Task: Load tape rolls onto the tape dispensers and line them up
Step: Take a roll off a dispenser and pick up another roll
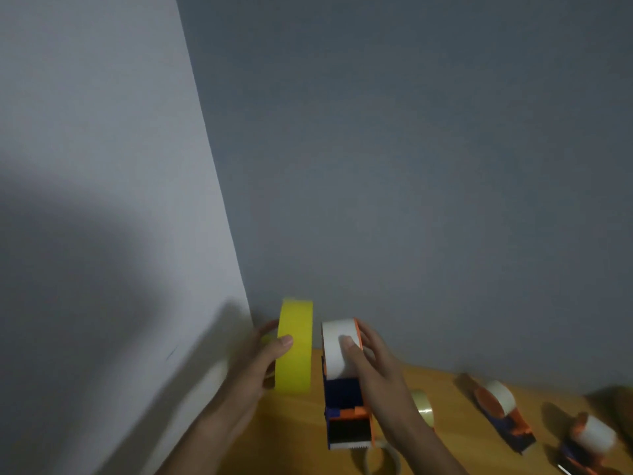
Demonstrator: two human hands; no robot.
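Hands work side by side over the table: left hand grips an upright yellow roll; right hand curls round the white roll seated in a dispenser.

Bare hands — sleeveless forearms

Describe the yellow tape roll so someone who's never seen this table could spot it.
Start at the wall corner above the wooden table. The yellow tape roll stands on edge there, gripped by the left hand. It is the only yellow roll, left of the white-loaded dispenser.
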